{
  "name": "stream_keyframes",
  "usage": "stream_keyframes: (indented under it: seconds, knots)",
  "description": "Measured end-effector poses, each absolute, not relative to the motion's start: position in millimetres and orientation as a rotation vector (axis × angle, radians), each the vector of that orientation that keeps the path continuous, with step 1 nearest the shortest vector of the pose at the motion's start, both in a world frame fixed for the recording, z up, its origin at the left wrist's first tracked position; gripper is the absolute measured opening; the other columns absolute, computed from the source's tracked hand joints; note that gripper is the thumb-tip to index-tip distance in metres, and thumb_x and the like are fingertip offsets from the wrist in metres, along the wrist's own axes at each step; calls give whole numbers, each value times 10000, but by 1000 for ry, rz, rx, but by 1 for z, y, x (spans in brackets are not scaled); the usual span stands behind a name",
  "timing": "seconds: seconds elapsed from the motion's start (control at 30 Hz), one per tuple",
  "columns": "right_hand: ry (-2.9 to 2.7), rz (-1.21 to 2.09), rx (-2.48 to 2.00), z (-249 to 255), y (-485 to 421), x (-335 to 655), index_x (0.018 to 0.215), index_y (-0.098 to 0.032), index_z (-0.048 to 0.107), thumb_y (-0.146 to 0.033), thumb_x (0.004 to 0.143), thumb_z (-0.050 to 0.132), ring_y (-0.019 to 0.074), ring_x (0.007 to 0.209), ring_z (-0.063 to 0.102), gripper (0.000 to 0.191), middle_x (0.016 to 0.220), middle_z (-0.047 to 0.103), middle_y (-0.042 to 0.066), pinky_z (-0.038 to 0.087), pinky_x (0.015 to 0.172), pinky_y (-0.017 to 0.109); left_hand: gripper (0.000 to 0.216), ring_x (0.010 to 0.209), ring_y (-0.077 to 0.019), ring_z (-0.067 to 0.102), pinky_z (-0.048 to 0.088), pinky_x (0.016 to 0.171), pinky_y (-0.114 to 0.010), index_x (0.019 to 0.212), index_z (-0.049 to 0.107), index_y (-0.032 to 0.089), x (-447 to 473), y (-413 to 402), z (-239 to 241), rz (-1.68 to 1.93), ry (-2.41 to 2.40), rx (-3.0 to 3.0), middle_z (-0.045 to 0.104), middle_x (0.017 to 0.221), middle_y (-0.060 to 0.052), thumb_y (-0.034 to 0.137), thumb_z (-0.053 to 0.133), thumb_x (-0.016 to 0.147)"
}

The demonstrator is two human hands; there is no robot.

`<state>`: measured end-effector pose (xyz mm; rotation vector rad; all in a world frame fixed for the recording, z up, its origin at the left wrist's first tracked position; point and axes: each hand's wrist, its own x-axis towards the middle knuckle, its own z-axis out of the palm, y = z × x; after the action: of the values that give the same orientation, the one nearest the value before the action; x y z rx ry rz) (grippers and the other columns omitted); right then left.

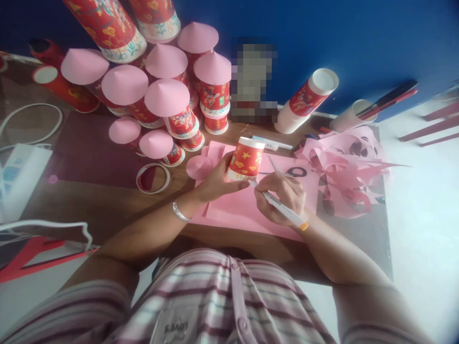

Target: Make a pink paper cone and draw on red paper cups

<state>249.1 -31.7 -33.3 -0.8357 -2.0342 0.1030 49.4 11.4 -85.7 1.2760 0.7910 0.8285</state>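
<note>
My left hand [217,180] is closed around a red paper cup [245,160] with a gold star, cloud patterns and white bands at both ends. Pinched in my right hand [281,193] is a white marker [287,210] with an orange end, its tip close to the lower edge of the cup. Beneath both hands lie sheets of pink paper [233,210]. Scissors with dark handles [297,171] rest on the paper just beyond my right hand, which partly hides them. A small pink paper cone [199,167] lies by my left wrist.
Several red cups with pink cone tops [167,98] stand at the back left. A paper tape ring [153,178] lies in front of them. Pink paper scraps [347,167] pile up on the right, near a pen holder [353,116] and a cup stack [308,100].
</note>
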Motion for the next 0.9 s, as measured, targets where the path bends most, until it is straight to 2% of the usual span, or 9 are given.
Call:
stream_keyframes:
  seconds: [0.13, 0.43, 0.9]
  knots:
    - [-2035, 104, -844, -34, -32, 248, 952, -228, 540, -71, 878, 606, 115, 540, 599, 185, 684, 621, -35, 480, 508, 237, 832, 1320, -362, 595, 499, 1097, -577, 1397, 467, 255, 50, 13, -88, 839, 792, 1309, 576, 1430, -130, 508, 883, 722]
    - [-2043, 80, -863, -32, -32, 248, 966, -226, 542, -96, 916, 606, 115, 548, 610, 153, 695, 636, -28, 476, 514, 233, 831, 1337, -377, 565, 487, 1105, -590, 1408, 457, 210, 49, 12, -85, 806, 825, 1336, 549, 1463, -155, 510, 870, 751]
    - [-2042, 40, -897, -33, -31, 252, 965, -223, 535, -107, 905, 618, 109, 566, 608, 155, 739, 658, -22, 477, 521, 238, 799, 1269, -338, 623, 512, 1072, -576, 1328, 463, 198, 53, 10, -70, 772, 855, 1226, 611, 1362, -146, 518, 882, 727]
